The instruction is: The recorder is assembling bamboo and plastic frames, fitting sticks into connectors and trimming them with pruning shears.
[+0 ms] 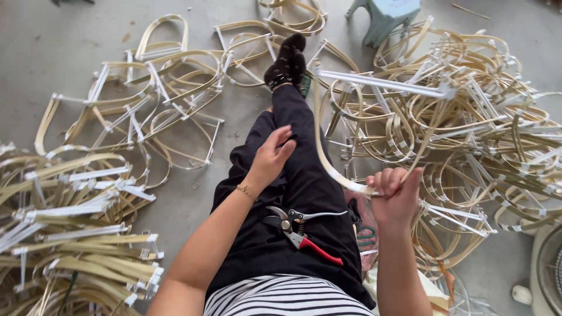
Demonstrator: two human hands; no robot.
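Observation:
My right hand is closed around the bottom curve of a bent bamboo frame, a U-shaped strip with a white crossbar at its top. The frame stands upright beside my right leg. My left hand hovers over my thigh with fingers apart and nothing in it. A pair of pruning shears with one red handle lies on my lap, on the black trousers. My black-socked foot stretches out ahead on the floor.
Bent bamboo frames with white crossbars lie on the grey floor: a stacked pile at left, loose ones ahead, a tangled heap at right. A pale blue stool stands at the top. A round fan sits bottom right.

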